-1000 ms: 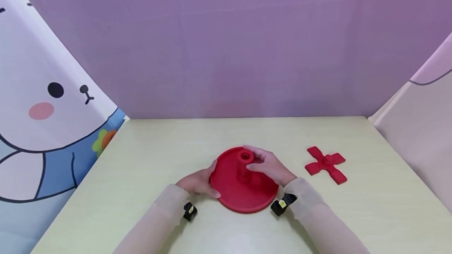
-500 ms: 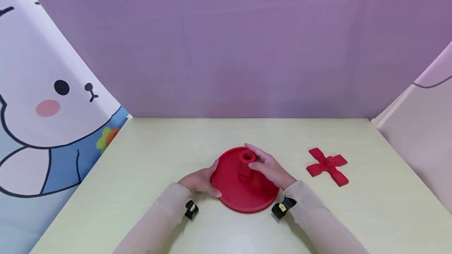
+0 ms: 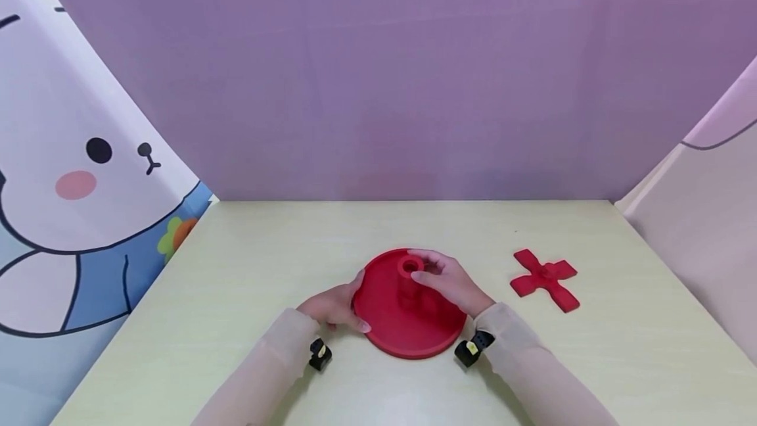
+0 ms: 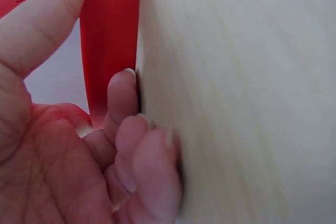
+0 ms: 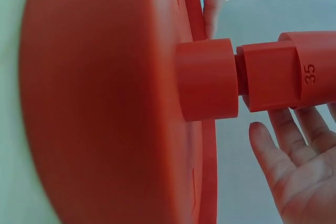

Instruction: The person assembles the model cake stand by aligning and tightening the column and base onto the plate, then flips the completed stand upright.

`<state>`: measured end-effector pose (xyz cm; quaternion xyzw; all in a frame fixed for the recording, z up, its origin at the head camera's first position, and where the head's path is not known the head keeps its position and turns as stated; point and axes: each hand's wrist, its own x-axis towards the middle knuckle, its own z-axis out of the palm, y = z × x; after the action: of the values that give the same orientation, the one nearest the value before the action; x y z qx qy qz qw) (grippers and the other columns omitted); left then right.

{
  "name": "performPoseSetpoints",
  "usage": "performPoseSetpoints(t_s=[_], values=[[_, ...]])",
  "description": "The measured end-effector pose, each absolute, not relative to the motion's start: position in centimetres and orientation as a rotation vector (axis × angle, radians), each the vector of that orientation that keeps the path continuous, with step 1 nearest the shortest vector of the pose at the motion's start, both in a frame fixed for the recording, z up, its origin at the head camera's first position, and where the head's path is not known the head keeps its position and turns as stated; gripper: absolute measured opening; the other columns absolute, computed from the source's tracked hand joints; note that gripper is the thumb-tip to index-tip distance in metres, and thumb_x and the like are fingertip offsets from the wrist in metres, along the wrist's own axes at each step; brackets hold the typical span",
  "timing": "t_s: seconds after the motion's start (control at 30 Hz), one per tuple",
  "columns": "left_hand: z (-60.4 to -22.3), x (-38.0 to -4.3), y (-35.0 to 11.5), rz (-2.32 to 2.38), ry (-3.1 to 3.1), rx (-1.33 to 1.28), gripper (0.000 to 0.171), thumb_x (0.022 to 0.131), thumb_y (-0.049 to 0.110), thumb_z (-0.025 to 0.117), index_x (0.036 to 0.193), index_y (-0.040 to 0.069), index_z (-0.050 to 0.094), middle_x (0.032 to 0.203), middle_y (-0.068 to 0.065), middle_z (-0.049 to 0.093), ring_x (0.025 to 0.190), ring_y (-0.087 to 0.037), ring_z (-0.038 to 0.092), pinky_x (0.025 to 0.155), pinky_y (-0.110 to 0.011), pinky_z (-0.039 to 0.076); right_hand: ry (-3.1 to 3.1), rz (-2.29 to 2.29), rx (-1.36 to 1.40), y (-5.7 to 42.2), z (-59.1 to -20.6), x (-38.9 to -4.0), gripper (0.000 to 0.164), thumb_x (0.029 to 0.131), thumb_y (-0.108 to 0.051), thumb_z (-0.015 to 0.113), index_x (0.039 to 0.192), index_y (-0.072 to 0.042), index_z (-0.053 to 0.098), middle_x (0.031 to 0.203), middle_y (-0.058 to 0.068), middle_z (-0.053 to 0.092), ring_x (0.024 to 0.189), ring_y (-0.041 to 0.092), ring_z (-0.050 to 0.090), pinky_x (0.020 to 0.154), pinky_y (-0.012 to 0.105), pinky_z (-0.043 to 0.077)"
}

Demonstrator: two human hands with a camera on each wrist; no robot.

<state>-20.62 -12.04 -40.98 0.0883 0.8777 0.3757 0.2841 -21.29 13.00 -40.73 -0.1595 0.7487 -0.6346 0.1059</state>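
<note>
A round red disc (image 3: 384,327) with a raised rim lies on the table, a short socket (image 5: 210,80) standing at its middle. A red tube (image 3: 411,267), marked 35 in the right wrist view, stands upright over that socket, with a narrow neck showing between the two. My right hand (image 3: 452,284) holds the tube's top between thumb and fingers. At the disc's left edge my left hand (image 3: 337,306) grips the rim, thumb on the far side and fingertips low against the tabletop. Part of the left fingers is hidden under the rim in the head view.
To the right of the disc lies a red four-armed cross piece (image 3: 545,278) with a small knob at its centre. The pale table (image 3: 284,235) ends at a purple cloth backdrop (image 3: 378,84). A cartoon-printed cloth (image 3: 77,248) hangs on the left.
The right hand's fingers have drawn in slightly closer round the tube's top. The left hand and the disc have stayed put; the head view has shifted a little.
</note>
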Motion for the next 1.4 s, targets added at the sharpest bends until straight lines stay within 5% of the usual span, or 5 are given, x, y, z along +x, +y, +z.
performPoseSetpoints(t_s=[0.2, 0.6, 0.9, 1.17, 1.4], values=[[-40.99, -20.65, -12.11, 1.006, 2.353, 0.241, 0.111, 0.073, 0.016, 0.083, 0.155, 0.011, 0.008, 0.131, -0.010, 0.045, 0.095, -0.023, 0.047, 0.054, -0.032, 0.044, 2.320, -1.844, -0.450, 12.77, -40.84, -21.53, 0.049, 0.087, -0.015, 0.071, 0.130, -0.001, 0.053, 0.118, 0.013, 0.059, 0.103, 0.026, 0.056, 0.083, 0.036, 0.052], [-41.51, -20.20, -11.89, 1.032, 2.337, 0.248, 0.111, 0.073, 0.014, 0.083, 0.155, 0.012, 0.008, 0.131, -0.010, 0.045, 0.097, -0.024, 0.046, 0.053, -0.032, 0.043, 2.185, -1.900, -0.507, 13.02, -41.28, -21.21, 0.072, 0.093, -0.001, 0.056, 0.153, -0.008, 0.017, 0.138, 0.022, 0.045, 0.123, 0.036, 0.045, 0.094, 0.038, 0.047], [-40.98, -20.25, -11.99, 1.025, 2.354, 0.235, 0.111, 0.074, 0.014, 0.083, 0.155, 0.014, 0.008, 0.130, -0.009, 0.045, 0.096, -0.024, 0.046, 0.053, -0.032, 0.042, 2.204, -1.859, -0.552, 12.96, -41.20, -21.03, 0.059, 0.093, -0.004, 0.057, 0.147, -0.002, 0.033, 0.130, 0.019, 0.049, 0.119, 0.034, 0.049, 0.091, 0.043, 0.049], [-41.24, -20.58, -12.11, 1.022, 2.353, 0.261, 0.111, 0.074, 0.015, 0.083, 0.155, 0.014, 0.007, 0.130, -0.009, 0.045, 0.095, -0.024, 0.047, 0.053, -0.033, 0.044, 2.255, -1.850, -0.557, 12.95, -41.21, -20.88, 0.048, 0.092, -0.009, 0.064, 0.135, 0.000, 0.045, 0.126, 0.017, 0.052, 0.111, 0.030, 0.054, 0.086, 0.036, 0.052], [-41.49, -20.73, -11.99, 1.022, 2.342, 0.242, 0.112, 0.074, 0.014, 0.083, 0.155, 0.012, 0.007, 0.132, -0.010, 0.044, 0.093, -0.024, 0.047, 0.052, -0.032, 0.042, 2.280, -1.863, -0.530, 13.24, -41.46, -20.81, 0.059, 0.092, -0.010, 0.064, 0.142, -0.001, 0.035, 0.132, 0.019, 0.047, 0.118, 0.034, 0.049, 0.089, 0.036, 0.050]])
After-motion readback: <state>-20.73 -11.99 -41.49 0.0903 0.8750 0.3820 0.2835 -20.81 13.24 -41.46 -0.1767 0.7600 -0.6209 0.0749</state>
